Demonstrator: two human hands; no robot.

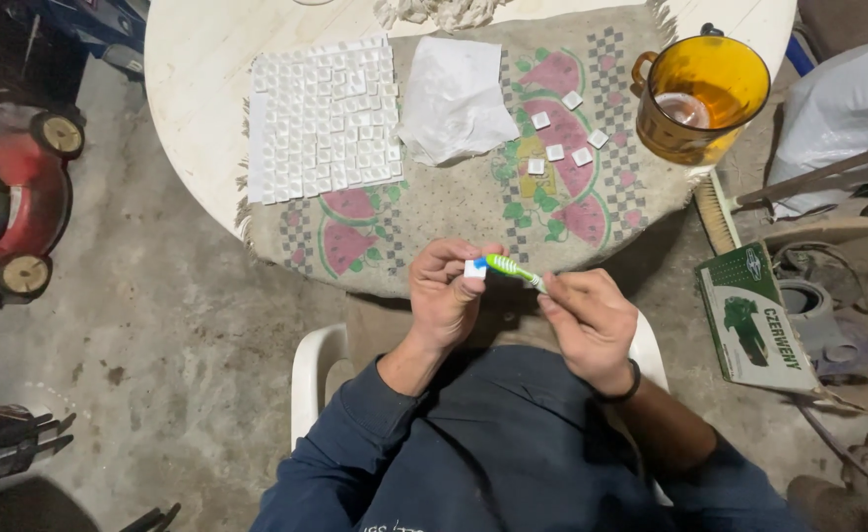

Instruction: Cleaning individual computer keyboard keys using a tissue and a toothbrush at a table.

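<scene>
**Bare concrete, a round white table, and one small tile under the brush**

Rough grey concrete floor (188, 325) runs under a round white table (198, 89), which is partly covered by a worn cloth with a watermelon print (454, 212). The person sits on a white plastic chair (311, 369) pulled close to the edge.

Both hands are raised over the lap, just in front of the cloth's edge. The left hand (444, 296) pinches a small white square tile (474, 268) between thumb and fingertips. The right hand (592, 320) is closed around the handle of a green and white toothbrush (508, 267), whose head rests against the tile.

As for progress, a large grid of white tiles (326, 118) lies neatly packed on the table's left part, which suggests most pieces are already handled and set in rows. Five loose tiles (560, 128) lie scattered on the cloth further right; whether these are finished or waiting cannot be told. A crumpled white paper (454, 99) sits between the grid and the loose ones.

An amber glass mug (700, 99) stands at the table's right edge. Beside the table are a red lawnmower (10, 197), a green and white cardboard box (754, 320) and a hand brush (718, 212).
</scene>
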